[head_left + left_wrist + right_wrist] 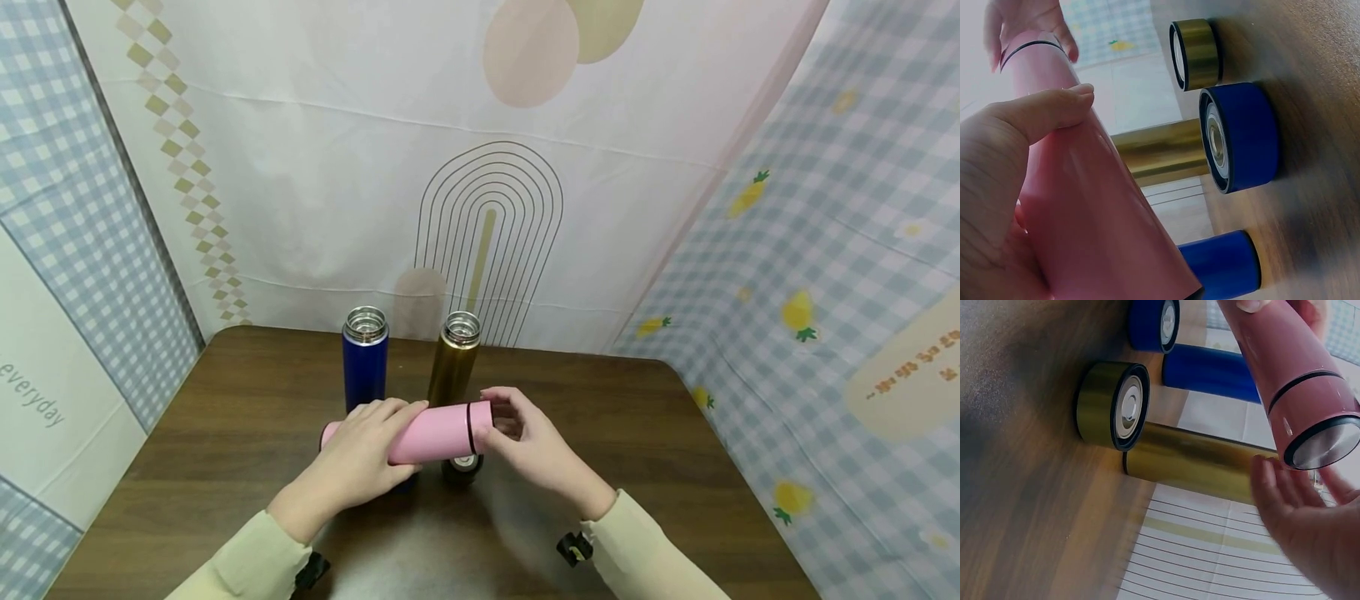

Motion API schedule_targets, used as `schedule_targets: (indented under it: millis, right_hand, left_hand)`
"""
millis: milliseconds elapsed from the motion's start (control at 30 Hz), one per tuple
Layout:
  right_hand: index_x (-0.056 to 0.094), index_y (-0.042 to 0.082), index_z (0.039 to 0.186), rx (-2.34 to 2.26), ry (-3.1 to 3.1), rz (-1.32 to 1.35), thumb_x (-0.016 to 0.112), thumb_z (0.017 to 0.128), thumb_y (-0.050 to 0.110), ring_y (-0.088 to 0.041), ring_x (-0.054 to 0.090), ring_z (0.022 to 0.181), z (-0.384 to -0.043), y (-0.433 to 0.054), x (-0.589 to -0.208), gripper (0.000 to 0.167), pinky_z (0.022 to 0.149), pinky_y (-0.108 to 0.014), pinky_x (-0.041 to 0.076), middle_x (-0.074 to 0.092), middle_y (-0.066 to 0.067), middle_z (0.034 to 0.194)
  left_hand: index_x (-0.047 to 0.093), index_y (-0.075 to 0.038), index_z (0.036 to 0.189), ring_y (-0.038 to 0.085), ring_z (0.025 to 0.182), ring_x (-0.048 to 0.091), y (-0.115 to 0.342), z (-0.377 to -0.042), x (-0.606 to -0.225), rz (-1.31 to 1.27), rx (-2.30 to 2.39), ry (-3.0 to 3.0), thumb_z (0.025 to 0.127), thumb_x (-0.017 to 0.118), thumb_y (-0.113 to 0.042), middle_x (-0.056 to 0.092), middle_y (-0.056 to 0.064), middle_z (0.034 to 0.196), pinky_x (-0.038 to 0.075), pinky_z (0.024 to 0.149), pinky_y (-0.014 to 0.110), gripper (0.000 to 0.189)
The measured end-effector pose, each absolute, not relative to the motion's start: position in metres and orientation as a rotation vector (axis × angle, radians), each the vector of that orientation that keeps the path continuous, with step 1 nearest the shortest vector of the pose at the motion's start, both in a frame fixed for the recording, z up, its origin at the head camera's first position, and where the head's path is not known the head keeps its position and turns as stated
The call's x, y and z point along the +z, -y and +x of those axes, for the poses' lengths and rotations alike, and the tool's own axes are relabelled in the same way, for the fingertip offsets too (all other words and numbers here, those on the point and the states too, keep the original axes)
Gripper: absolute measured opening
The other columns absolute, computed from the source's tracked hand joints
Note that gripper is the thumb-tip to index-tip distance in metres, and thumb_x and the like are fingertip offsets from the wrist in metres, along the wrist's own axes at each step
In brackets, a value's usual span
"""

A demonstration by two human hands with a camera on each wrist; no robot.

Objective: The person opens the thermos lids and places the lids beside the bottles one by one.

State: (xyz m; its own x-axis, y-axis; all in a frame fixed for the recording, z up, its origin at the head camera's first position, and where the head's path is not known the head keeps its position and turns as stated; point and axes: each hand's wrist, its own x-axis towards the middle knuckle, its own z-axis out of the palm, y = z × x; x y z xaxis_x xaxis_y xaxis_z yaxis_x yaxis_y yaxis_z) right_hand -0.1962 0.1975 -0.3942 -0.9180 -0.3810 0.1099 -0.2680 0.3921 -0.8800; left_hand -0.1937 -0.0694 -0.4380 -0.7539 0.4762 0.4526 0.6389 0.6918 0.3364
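Note:
A pink thermos bottle with a black seam ring lies nearly level in the air. My left hand grips its body, thumb across the side in the left wrist view. Around the pink cap end, my right hand has its fingers spread and loosely bent; the silver end disc shows uncovered. Behind stand an uncapped blue bottle and an uncapped gold bottle. Their caps, one blue and one gold, rest on the table with their inner sides up.
The brown wooden table ends at a white patterned cloth behind the bottles. Blue checkered cloth hangs on the right, with similar cloth on the left. The loose caps stand close in front of the two bottles.

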Motion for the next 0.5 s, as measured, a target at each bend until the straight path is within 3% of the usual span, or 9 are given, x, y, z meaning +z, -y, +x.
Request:
schedule_targets:
  millis: [167, 300, 500]
  right_hand:
    - [0.056, 0.011, 0.125, -1.491, -2.553, -0.385, 0.062, 0.095, 0.036, -0.022, 0.063, 0.090, -0.2009, -0.1999, -0.4043, 0.040, 0.070, -0.037, 0.057, 0.059, -0.010, 0.111]
    - [0.057, 0.006, 0.120, -1.496, -2.492, -0.369, 0.061, 0.094, 0.039, -0.028, 0.065, 0.080, -0.2023, -0.2011, -0.4065, 0.042, 0.066, -0.041, 0.057, 0.061, -0.013, 0.105]
    - [0.054, 0.010, 0.128, -1.534, -2.471, -0.584, 0.072, 0.089, 0.028, -0.023, 0.062, 0.100, -0.2028, -0.2059, -0.4048, 0.046, 0.078, -0.034, 0.055, 0.059, -0.008, 0.115]
  left_hand:
    - [0.055, -0.015, 0.136, 0.022, 0.108, 0.054, 0.0698, -0.1938, -0.4386, -0.883, -0.663, 2.557, 0.068, 0.084, -0.032, 0.058, 0.001, 0.118, 0.041, 0.096, 0.043, 0.076]
    - [0.055, -0.014, 0.135, 0.022, 0.108, 0.054, 0.0700, -0.1939, -0.4389, -0.891, -0.652, 2.547, 0.068, 0.084, -0.030, 0.058, 0.002, 0.118, 0.040, 0.097, 0.044, 0.075]
    - [0.055, -0.015, 0.135, 0.022, 0.109, 0.054, 0.0712, -0.1949, -0.4392, -0.879, -0.679, 2.561, 0.068, 0.085, -0.031, 0.058, 0.001, 0.119, 0.041, 0.096, 0.044, 0.075]
